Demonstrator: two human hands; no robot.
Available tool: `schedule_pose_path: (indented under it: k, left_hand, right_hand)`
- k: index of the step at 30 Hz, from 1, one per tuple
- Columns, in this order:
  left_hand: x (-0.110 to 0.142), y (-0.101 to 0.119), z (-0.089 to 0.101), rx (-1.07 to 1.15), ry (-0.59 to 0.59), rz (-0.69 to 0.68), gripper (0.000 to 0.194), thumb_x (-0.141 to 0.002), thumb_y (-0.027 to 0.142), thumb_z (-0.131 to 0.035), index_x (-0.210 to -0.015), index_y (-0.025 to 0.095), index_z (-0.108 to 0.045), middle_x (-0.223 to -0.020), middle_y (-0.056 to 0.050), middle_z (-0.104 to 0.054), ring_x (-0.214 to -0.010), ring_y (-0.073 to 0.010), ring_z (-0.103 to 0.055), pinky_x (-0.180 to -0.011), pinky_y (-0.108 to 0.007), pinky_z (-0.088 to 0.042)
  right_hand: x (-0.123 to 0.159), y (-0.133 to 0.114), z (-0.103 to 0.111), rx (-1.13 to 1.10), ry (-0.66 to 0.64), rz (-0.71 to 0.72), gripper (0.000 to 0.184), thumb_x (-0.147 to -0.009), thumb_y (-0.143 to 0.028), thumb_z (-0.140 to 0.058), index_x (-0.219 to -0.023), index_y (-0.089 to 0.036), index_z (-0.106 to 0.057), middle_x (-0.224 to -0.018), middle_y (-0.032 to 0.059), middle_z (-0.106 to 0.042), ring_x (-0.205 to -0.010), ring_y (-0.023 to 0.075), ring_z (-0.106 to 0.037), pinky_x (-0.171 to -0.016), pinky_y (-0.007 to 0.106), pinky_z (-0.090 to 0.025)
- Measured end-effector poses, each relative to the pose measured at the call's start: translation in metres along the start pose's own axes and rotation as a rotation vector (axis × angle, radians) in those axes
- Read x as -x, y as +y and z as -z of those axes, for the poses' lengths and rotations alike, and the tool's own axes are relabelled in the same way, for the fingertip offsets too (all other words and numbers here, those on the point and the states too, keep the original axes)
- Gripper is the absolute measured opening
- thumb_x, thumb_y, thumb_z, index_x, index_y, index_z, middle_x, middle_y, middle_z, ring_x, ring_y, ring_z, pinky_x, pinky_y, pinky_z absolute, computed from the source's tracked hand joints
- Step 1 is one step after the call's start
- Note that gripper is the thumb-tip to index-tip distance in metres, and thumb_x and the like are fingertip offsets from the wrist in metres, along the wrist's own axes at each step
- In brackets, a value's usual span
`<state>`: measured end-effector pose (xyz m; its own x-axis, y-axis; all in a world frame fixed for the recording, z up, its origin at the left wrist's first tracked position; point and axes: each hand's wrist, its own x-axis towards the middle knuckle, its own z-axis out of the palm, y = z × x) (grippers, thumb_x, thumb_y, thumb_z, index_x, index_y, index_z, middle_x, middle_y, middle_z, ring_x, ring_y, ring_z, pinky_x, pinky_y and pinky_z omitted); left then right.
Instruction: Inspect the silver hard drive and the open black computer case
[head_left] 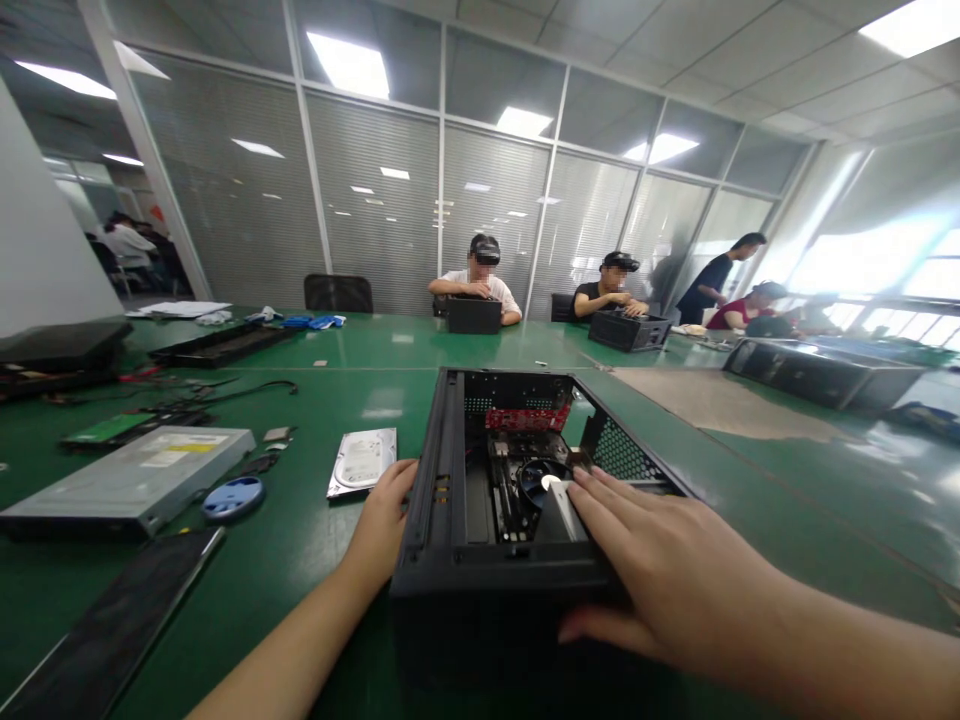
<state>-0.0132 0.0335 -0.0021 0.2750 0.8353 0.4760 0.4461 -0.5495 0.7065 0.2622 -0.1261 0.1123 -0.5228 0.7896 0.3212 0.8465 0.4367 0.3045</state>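
A black computer case (pixel 465 572) lies in front of me with its upper side open. Inside it show a black cooling fan (pixel 531 486), a red circuit card (pixel 517 420) and a grey metal piece (pixel 556 515) by the near wall. My left hand (pixel 384 518) holds the case's left side, its fingertips partly hidden by the wall. With the thumb on the near outer wall and straight fingers reaching over the rim, my right hand (pixel 667 570) grips the near right part, fingertips beside the metal piece. A hard drive (pixel 364 462) lies just beyond my left hand.
Left on the green table (pixel 300 560) are an optical drive (pixel 135 475), a blue round part (pixel 233 497), a dark flat panel (pixel 120 625) and cables. Two people (pixel 480 285) (pixel 611 290) work at black cases opposite. Brown cardboard (pixel 712 400) and another case (pixel 821 375) lie right.
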Motion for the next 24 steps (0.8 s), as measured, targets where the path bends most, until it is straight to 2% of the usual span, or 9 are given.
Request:
schedule_pose_path:
  k: [4,9,11,13,15,17,21,24]
  left_hand:
    - [-0.004,-0.017,0.0,-0.035,0.027,0.034,0.036,-0.08,0.022,-0.053,-0.112,0.014,-0.067,-0.117,-0.013,-0.065,-0.11,-0.0257,-0.06,-0.1,-0.043,-0.048]
    - [-0.001,-0.023,0.001,-0.142,0.034,0.075,0.034,-0.078,0.017,-0.052,-0.109,0.016,-0.067,-0.116,-0.01,-0.064,-0.1,-0.0223,-0.063,-0.095,-0.041,-0.051]
    - [0.002,-0.022,0.0,-0.163,0.02,0.088,0.03,-0.079,0.016,-0.052,-0.104,0.017,-0.068,-0.115,-0.009,-0.063,-0.097,-0.0213,-0.063,-0.093,-0.04,-0.051]
    - [0.004,-0.021,-0.002,-0.185,0.001,0.069,0.026,-0.08,0.015,-0.052,-0.1,0.017,-0.068,-0.112,-0.009,-0.064,-0.103,-0.0221,-0.062,-0.098,-0.039,-0.049]
    - [0.005,-0.02,-0.004,-0.225,-0.015,0.051,0.025,-0.081,0.015,-0.053,-0.1,0.018,-0.068,-0.111,-0.008,-0.064,-0.108,-0.0228,-0.06,-0.101,-0.039,-0.046]
    - [0.005,-0.021,-0.003,-0.293,-0.019,0.052,0.026,-0.081,0.016,-0.054,-0.103,0.018,-0.067,-0.111,-0.009,-0.064,-0.108,-0.0234,-0.06,-0.102,-0.04,-0.045]
    - [0.002,-0.025,0.006,-0.526,0.006,0.101,0.032,-0.081,0.02,-0.054,-0.111,0.017,-0.066,-0.116,-0.011,-0.063,-0.11,-0.0275,-0.058,-0.099,-0.043,-0.045]
    - [0.0,-0.028,0.012,-0.724,0.049,0.2,0.04,-0.082,0.027,-0.055,-0.12,0.017,-0.063,-0.127,-0.013,-0.06,-0.117,-0.0316,-0.053,-0.098,-0.046,-0.043]
  right_hand:
    - [-0.044,0.027,-0.019,0.024,-0.12,-0.057,0.091,-0.078,-0.083,-0.048,-0.129,-0.009,-0.059,-0.133,0.0239,-0.057,-0.12,0.0374,-0.058,-0.097,0.048,-0.052]
    - [-0.117,0.084,-0.064,0.019,-0.166,-0.169,0.08,-0.078,-0.083,-0.049,-0.122,-0.016,-0.06,-0.124,0.0187,-0.064,-0.105,0.0365,-0.065,-0.082,0.045,-0.055]
    - [-0.149,0.106,-0.085,-0.014,-0.191,-0.223,0.079,-0.078,-0.081,-0.052,-0.122,-0.017,-0.059,-0.122,0.0179,-0.064,-0.106,0.0362,-0.064,-0.083,0.045,-0.054]
    - [-0.179,0.126,-0.105,-0.036,-0.217,-0.292,0.078,-0.077,-0.079,-0.056,-0.124,-0.017,-0.059,-0.121,0.018,-0.064,-0.108,0.0366,-0.063,-0.087,0.047,-0.051]
    - [-0.205,0.141,-0.122,-0.048,-0.247,-0.409,0.079,-0.075,-0.078,-0.06,-0.125,-0.018,-0.058,-0.12,0.0188,-0.064,-0.111,0.0375,-0.061,-0.091,0.049,-0.048]
    - [-0.224,0.151,-0.134,-0.067,-0.269,-0.48,0.079,-0.074,-0.076,-0.063,-0.126,-0.017,-0.058,-0.119,0.0196,-0.064,-0.112,0.0368,-0.06,-0.092,0.048,-0.046]
    - [-0.248,0.163,-0.144,-0.09,-0.287,-0.515,0.078,-0.072,-0.07,-0.071,-0.122,-0.011,-0.061,-0.115,0.0222,-0.065,-0.109,0.0339,-0.061,-0.091,0.042,-0.046]
    - [-0.254,0.159,-0.144,-0.078,-0.275,-0.553,0.073,-0.071,-0.065,-0.076,-0.119,-0.012,-0.063,-0.114,0.0223,-0.065,-0.108,0.0364,-0.061,-0.092,0.05,-0.043]
